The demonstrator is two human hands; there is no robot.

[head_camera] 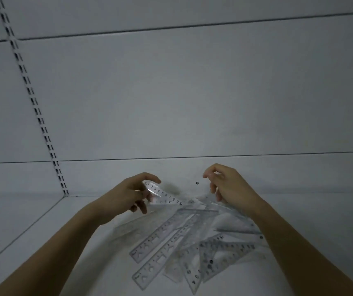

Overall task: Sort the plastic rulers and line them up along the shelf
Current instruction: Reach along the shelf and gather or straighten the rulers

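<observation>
A heap of several clear plastic rulers (177, 238) lies on the white shelf (43, 242), fanned out between my forearms. My left hand (128, 194) grips a small clear triangular ruler (166, 196) by its left end, lifted above the far edge of the heap. My right hand (228, 184) hovers over the heap's far right side with fingers loosely curled and thumb near the forefinger; I cannot make out anything between them.
The shelf's white back panel (192, 92) rises straight behind the heap. A slotted upright (32, 99) runs down the left to the shelf corner. A small dark dot (197, 183) marks the back panel between my hands.
</observation>
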